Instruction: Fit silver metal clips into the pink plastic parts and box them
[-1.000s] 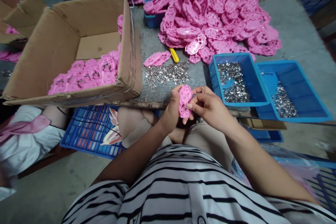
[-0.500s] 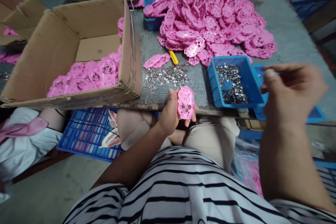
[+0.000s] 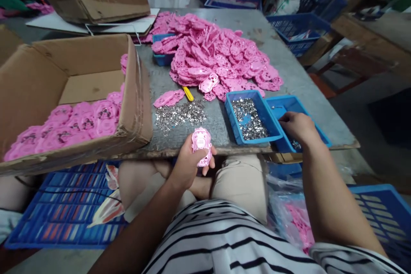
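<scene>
While left hand [image 3: 188, 160] is gripping a glossy pink shell [image 3: 201, 140], right hand [image 3: 297, 127] is dipping curled fingers into the blue bin [image 3: 316, 130] right of it; grasp unclear.

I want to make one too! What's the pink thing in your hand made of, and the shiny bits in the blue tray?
The pink shell in the left hand looks like moulded plastic: even colour, smooth glossy surface. The shiny bits look like small metal pieces: silvery and glinting.

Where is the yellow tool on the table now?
In the head view, the yellow tool lies left of centre on the table, between two loose pink shells and the big pink pile.
</scene>
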Available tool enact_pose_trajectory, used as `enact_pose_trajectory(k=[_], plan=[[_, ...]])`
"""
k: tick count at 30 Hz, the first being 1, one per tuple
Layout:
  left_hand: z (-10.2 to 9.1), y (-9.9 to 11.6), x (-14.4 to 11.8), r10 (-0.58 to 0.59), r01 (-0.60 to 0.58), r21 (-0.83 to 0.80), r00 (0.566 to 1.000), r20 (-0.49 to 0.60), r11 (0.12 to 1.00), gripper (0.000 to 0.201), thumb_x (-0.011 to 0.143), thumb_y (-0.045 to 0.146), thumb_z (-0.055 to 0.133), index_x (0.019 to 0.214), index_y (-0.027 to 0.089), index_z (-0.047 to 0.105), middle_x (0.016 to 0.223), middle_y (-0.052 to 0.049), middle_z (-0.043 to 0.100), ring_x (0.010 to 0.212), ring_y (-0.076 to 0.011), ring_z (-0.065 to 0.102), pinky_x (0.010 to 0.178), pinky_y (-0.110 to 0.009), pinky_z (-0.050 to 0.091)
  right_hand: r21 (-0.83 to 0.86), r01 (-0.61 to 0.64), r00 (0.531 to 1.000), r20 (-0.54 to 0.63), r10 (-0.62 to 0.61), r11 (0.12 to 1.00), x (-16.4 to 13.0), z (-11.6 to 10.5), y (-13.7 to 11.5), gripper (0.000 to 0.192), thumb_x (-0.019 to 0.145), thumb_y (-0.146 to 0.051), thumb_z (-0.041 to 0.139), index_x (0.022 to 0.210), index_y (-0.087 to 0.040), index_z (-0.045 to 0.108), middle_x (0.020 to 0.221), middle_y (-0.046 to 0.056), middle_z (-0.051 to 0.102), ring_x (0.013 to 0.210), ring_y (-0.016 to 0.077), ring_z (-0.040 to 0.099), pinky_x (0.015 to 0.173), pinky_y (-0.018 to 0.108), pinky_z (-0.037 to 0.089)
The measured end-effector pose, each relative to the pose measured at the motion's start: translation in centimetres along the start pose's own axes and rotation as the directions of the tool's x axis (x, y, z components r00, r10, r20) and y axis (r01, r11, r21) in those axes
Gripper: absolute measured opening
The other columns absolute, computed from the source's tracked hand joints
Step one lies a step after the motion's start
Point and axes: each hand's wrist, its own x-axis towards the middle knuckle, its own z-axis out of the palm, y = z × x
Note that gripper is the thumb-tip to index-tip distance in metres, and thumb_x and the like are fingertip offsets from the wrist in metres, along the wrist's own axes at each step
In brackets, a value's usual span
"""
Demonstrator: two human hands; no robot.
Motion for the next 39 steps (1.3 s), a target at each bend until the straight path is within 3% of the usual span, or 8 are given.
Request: enact_pose_trajectory(k=[6, 17, 22, 25, 27, 30, 35, 39], plan=[[0.1, -0.2, 0.1, -0.009, 0.009, 0.008, 1.0, -0.027, 1.0, 0.035, 0.066, 0.023, 0.063, 0.095, 0.019, 0.044, 0.072, 0.002, 0.062, 0.045, -0.0098, 0.055, 0.031, -0.016, 0.032, -0.023, -0.093, 0.996, -0.008, 0.093, 0.995, 0.3, -0.7, -0.4, 0.016, 0.067, -0.016, 0.066, 0.054, -0.022, 0.058, 0.055, 0.002, 0.059, 0.06, 0.0198, 0.054, 0.063, 0.033, 0.038], [0.2, 0.2, -0.1, 0.013, -0.011, 0.038, 0.999, -0.045, 0.999, 0.034, 0.065, 0.021, 0.059, 0.095, 0.019, 0.044, 0.07, 0.002, 0.063, 0.044, -0.0097, 0.054, 0.031, -0.016, 0.031, 0.064, -0.14, 0.988, -0.053, 0.143, 0.988, 0.2, -1.4, -0.8, 0.014, 0.062, -0.01, 0.058, 0.056, -0.023, 0.056, 0.065, 0.005, 0.065, 0.068, 0.0227, 0.059, 0.069, 0.035, 0.042], [-0.1, 0.1, -0.1, 0.018, -0.015, 0.042, 0.998, -0.059, 0.999, 0.033, 0.065, 0.021, 0.058, 0.094, 0.018, 0.044, 0.071, 0.002, 0.062, 0.044, -0.0097, 0.054, 0.031, -0.017, 0.031, 0.417, -0.064, 0.976, -0.163, 0.144, 0.907, -1.4, -2.5, -2.5, 0.005, 0.062, -0.023, 0.066, 0.061, -0.022, 0.061, 0.059, 0.001, 0.06, 0.057, 0.0176, 0.051, 0.06, 0.033, 0.041], [0.3, 0.1, 0.1, 0.038, -0.035, 0.041, 0.997, -0.062, 0.999, 0.033, 0.067, 0.022, 0.06, 0.095, 0.018, 0.044, 0.072, 0.002, 0.062, 0.046, -0.0097, 0.054, 0.033, -0.017, 0.032, 0.631, 0.125, 0.992, -0.06, -0.112, 0.766, -3.9, -2.4, -5.4, 0.016, 0.063, -0.035, 0.073, 0.064, -0.022, 0.064, 0.06, 0.001, 0.061, 0.055, 0.0153, 0.051, 0.055, 0.029, 0.04], [0.7, 0.1, 0.2, 0.073, -0.069, 0.057, 0.994, -0.075, 0.996, 0.033, 0.068, 0.023, 0.062, 0.095, 0.019, 0.044, 0.073, 0.002, 0.062, 0.047, -0.0095, 0.055, 0.035, -0.018, 0.035, 0.69, 0.25, 0.932, 0.019, -0.363, 0.68, -5.8, -1.5, -7.6, 0.017, 0.068, -0.036, 0.073, 0.064, -0.021, 0.065, 0.066, 0.002, 0.065, 0.061, 0.0155, 0.056, 0.058, 0.028, 0.043], [1.3, 0.1, 0.2, 0.14, -0.125, 0.117, 0.982, -0.126, 0.985, 0.032, 0.068, 0.025, 0.064, 0.093, 0.019, 0.045, 0.074, 0.002, 0.062, 0.05, -0.0094, 0.056, 0.038, -0.018, 0.038, 0.652, 0.451, 0.758, 0.081, -0.647, 0.61, -8.2, 0.6, -10.1, 0.015, 0.08, -0.028, 0.065, 0.067, -0.02, 0.064, 0.069, 0.002, 0.066, 0.065, 0.0146, 0.06, 0.06, 0.026, 0.046], [1.2, 0.0, 0.1, 0.175, -0.131, 0.185, 0.954, -0.244, 0.974, 0.031, 0.062, 0.022, 0.066, 0.086, 0.018, 0.047, 0.071, 0.003, 0.061, 0.048, -0.0076, 0.056, 0.038, -0.017, 0.039, 0.391, 0.739, 0.586, 0.03, -0.81, 0.549, -9.6, 3.7, -11.3, 0.015, 0.09, -0.019, 0.054, 0.081, -0.016, 0.065, 0.076, 0.006, 0.066, 0.068, 0.0149, 0.063, 0.059, 0.025, 0.047], [0.8, -0.3, 0.3, 0.139, -0.126, 0.065, 0.951, -0.276, 0.99, 0.037, 0.059, 0.022, 0.07, 0.089, 0.018, 0.048, 0.068, 0.005, 0.059, 0.048, -0.0095, 0.056, 0.037, -0.018, 0.04, 0.345, 0.794, 0.54, -0.022, -0.841, 0.501, -9.8, 4.7, -11.4, 0.019, 0.093, -0.02, 0.049, 0.084, -0.017, 0.066, 0.078, 0.006, 0.066, 0.07, 0.014, 0.064, 0.06, 0.023, 0.049]])
